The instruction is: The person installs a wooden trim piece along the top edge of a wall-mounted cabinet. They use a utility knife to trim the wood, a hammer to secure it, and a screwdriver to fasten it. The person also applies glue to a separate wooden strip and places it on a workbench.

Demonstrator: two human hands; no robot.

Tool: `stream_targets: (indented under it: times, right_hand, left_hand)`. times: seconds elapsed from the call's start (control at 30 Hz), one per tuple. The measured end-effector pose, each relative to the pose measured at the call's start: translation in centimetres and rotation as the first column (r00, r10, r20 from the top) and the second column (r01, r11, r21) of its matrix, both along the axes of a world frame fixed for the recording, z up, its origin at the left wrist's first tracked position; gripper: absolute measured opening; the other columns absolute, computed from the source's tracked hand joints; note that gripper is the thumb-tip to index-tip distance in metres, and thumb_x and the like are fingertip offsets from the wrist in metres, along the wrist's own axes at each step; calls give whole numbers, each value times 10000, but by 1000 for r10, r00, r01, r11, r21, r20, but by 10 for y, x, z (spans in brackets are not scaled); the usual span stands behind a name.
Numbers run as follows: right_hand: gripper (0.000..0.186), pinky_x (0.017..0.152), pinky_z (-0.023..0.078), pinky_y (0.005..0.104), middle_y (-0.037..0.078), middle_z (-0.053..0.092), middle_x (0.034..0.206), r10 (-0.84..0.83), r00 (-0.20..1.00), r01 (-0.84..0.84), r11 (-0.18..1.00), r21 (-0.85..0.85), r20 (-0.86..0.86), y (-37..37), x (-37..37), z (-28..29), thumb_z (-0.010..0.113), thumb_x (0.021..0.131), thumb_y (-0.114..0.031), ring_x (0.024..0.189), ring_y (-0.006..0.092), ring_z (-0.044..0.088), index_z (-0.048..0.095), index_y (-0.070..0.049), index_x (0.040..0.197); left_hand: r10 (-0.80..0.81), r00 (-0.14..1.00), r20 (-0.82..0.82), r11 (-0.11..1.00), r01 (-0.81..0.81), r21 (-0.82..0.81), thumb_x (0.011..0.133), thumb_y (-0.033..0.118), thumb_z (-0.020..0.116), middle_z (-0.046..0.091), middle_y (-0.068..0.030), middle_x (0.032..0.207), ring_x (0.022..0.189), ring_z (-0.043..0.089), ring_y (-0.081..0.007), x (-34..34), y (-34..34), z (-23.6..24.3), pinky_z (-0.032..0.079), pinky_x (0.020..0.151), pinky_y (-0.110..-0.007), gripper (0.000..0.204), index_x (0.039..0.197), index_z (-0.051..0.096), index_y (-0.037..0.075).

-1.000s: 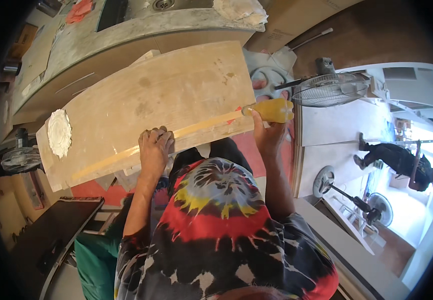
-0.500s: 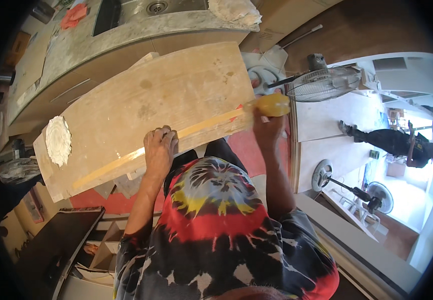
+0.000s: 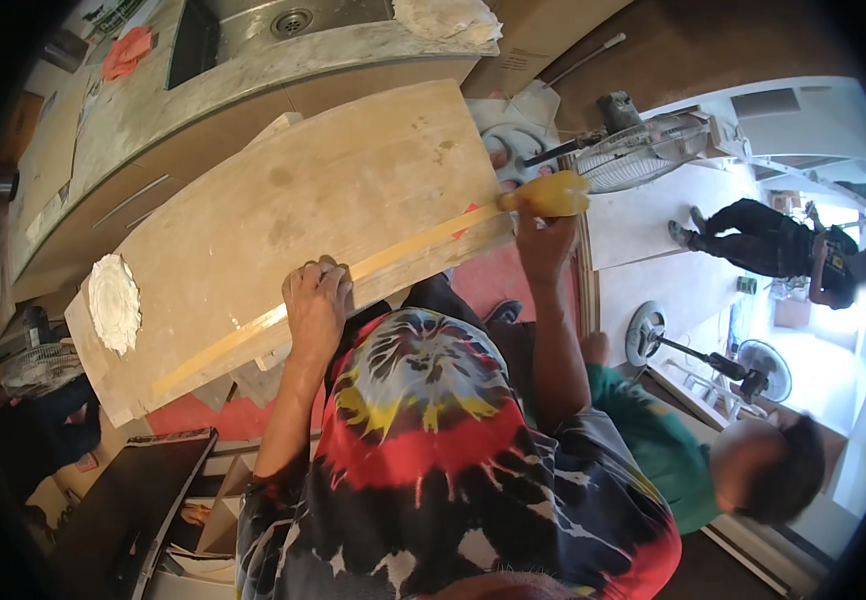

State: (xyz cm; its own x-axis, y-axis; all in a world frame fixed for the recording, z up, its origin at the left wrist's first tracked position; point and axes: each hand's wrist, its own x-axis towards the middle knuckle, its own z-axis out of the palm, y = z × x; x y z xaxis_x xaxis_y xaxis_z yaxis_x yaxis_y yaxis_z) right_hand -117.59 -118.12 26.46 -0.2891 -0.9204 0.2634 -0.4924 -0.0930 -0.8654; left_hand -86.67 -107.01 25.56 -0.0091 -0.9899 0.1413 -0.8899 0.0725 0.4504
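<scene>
A long pale wooden board (image 3: 303, 180) with one curved edge lies across in front of me, a yellowish strip (image 3: 403, 255) running along its near side. My left hand (image 3: 318, 303) grips that near edge at the strip, fingers bent over it. In my right hand (image 3: 543, 240) is a yellow plastic bottle (image 3: 560, 195), held sideways at the strip's right end, near a small red piece (image 3: 468, 210). A thick mound of white paste (image 3: 115, 300) sits on the board's left end.
Behind are a counter (image 3: 123, 110) and steel sink (image 3: 243, 30). Fans (image 3: 633, 155) stand right and left. A person in green (image 3: 653, 440) is close at my right, another in dark clothes (image 3: 773, 245) farther right, another (image 3: 43, 430) at left. A black panel (image 3: 123, 500) lies lower left.
A person in green has come into view close at my right; green clothing at lower left has gone. The bottle and my right hand moved slightly up. The far-right person has shifted.
</scene>
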Motion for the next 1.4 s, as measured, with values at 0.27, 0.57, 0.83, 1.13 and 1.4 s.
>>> stream_targets:
  times: [0.27,0.57,0.83,1.13,1.4]
  right_hand:
    - [380,789,515,381,163,650,1042,123,990,-127,990,-53,-66,12,11,-1,750,809,-73,954,283,647,578,17,1135]
    - [427,794,562,324,155,644,1148,-157,987,151,982,-110,-42,-10,-40,11,754,823,-70,1021,222,658,567,31,1194]
    - [353,806,533,311,133,659,1064,8,993,-5,1000,-24,118,-12,-54,19,714,859,-50,914,202,667,575,45,1169]
    - [525,789,553,319,153,651,1082,78,993,-85,993,-81,-88,-8,-31,-9,734,810,-6,933,232,678,513,67,1281]
    - [457,788,558,316,174,654,1087,77,940,-163,958,-237,-333,-9,-14,20,736,819,-17,915,239,687,535,58,1223]
  left_hand:
    - [4,998,62,1000,-4,-4,729,104,759,622,-80,935,925,575,-293,-1,-3,3,440,863,-426,216,938,717,68]
    - [12,999,51,998,-15,60,748,105,744,590,-90,960,936,549,-297,-4,-4,7,425,879,-441,207,947,712,55]
    - [-18,1000,-6,999,18,27,765,85,729,603,-103,967,925,561,-299,0,-3,11,433,878,-427,213,973,705,48]
    - [-32,998,56,996,27,82,770,79,721,611,-118,1035,969,562,-309,2,2,14,427,909,-434,229,992,698,29]
    - [-35,996,86,999,33,25,738,64,746,635,-124,976,950,587,-314,2,1,16,451,872,-432,241,972,697,30]
